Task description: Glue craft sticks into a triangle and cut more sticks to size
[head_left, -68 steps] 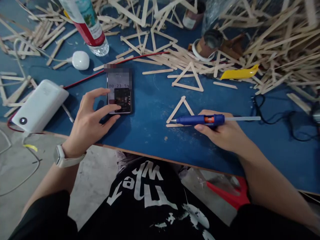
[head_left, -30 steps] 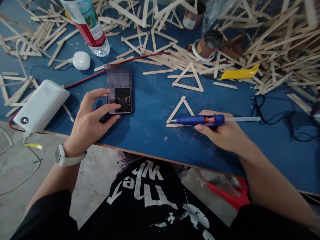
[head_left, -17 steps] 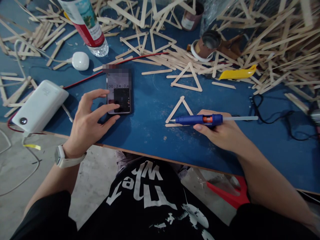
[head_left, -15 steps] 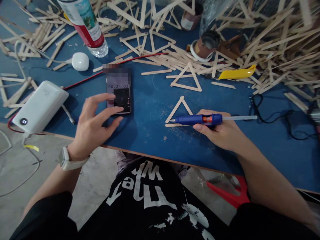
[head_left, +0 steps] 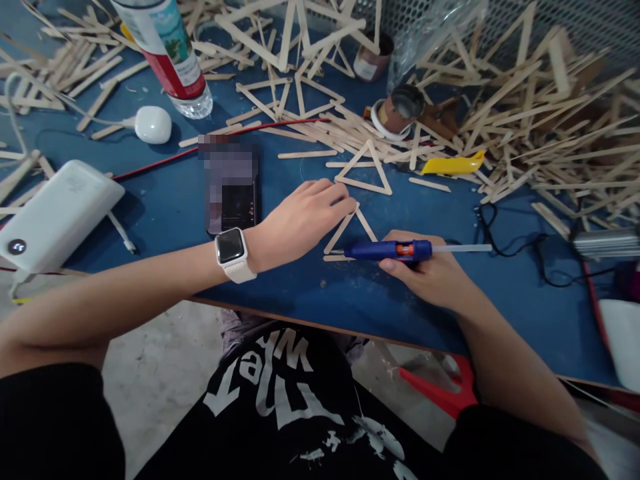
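Note:
My right hand is wrapped around a blue hot glue gun with a glue stick sticking out of its back. The gun's nozzle lies over the lower left corner of a small craft-stick triangle. My left hand reaches across from the left, its fingers bent and drawn together at that triangle's top corner; the thumb is hidden. A white-banded watch is on the left wrist. Just behind sits another craft-stick triangle. To the left of my left hand lies a phone.
Piles of loose craft sticks spread along the back. A yellow cutter, a small brown pot, a bottle and a white power bank stand around. A black cable runs at right; red scissors-like handles show below the table edge.
My left hand has left the phone and moved right to the triangle's top corner. The right hand keeps the glue gun at the lower left corner. The view has shifted slightly right.

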